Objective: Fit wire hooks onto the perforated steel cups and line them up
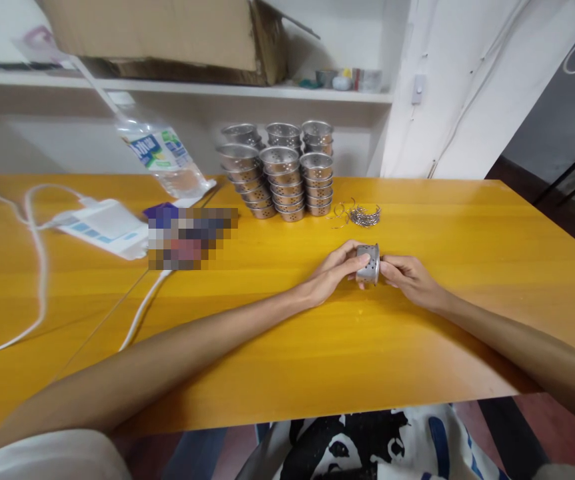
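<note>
My left hand (333, 275) is wrapped round a small perforated metal cup (370, 267), thumb on its near side. The cup lies tilted sideways, its rim facing right. At that rim are the pinched fingers of my right hand (412, 280). Whatever they hold, if anything, is too small to make out. Beyond my hands lies a small heap of thin curved metal wires (366, 216). Similar perforated cups (280, 180) stand in several stacks behind, to the left of the wires.
A clear plastic bottle (160, 153) and a white power strip (102, 227) with white cables lie to the left on the yellow table (277, 373). A blurred-out patch (192, 239) is beside them. Behind, a shelf (207, 90) carries a cardboard box (167, 33).
</note>
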A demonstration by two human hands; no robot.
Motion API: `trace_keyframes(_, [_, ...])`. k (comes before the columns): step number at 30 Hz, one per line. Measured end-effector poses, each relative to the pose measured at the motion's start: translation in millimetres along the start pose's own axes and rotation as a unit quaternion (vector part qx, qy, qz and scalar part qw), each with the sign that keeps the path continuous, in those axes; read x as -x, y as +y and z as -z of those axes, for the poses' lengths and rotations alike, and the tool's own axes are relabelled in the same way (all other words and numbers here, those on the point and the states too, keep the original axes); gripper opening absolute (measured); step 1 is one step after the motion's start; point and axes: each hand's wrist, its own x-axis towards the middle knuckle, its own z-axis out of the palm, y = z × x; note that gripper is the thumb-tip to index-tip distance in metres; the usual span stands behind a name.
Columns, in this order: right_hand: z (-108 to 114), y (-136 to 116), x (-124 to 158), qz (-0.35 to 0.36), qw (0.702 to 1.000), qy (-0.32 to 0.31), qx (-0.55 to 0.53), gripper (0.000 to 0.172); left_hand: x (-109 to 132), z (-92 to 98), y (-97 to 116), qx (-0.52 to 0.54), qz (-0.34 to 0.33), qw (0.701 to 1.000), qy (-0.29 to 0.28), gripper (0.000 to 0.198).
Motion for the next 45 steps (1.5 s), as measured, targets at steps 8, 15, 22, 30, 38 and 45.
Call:
trace_keyframes(8, [1.4, 5.1, 1.8, -0.017, 1.0, 0.013, 0.018, 0.064, 0.1, -0.5, 1.0, 0.001, 0.001, 1.0, -0.001, 0.056])
trace_keyframes(15, [1.6, 8.5, 2.9, -0.004, 1.0, 0.011, -0.002, 0.061, 0.9, 0.6, 0.5, 0.0, 0.008, 1.0, -0.003, 0.058])
trace_keyframes(22, [0.8, 9.3, 2.8, 0.005, 1.0, 0.0, -0.012, 0.059, 3.5, -0.4, 2.9, 0.005, 0.012, 1.0, -0.007, 0.061])
trace_keyframes(30, [0.8, 14.9, 4.1, -0.029, 0.999, 0.003, 0.014, 0.065, 3.8, -1.4, 5.1, 0.012, 0.02, 1.0, 0.001, 0.062])
trace_keyframes(38, [0.4, 10.7, 2.0, -0.037, 0.999, 0.001, -0.003, 0.065, 4.1, -0.6, 4.4, 0.03, 0.02, 0.999, -0.001, 0.058])
trace_keyframes(45, [-1.9, 11.9, 2.2, -0.02, 1.0, 0.002, -0.013, 0.065, 3.4, -1.4, 4.9, 0.035, 0.015, 0.999, -0.005, 0.058])
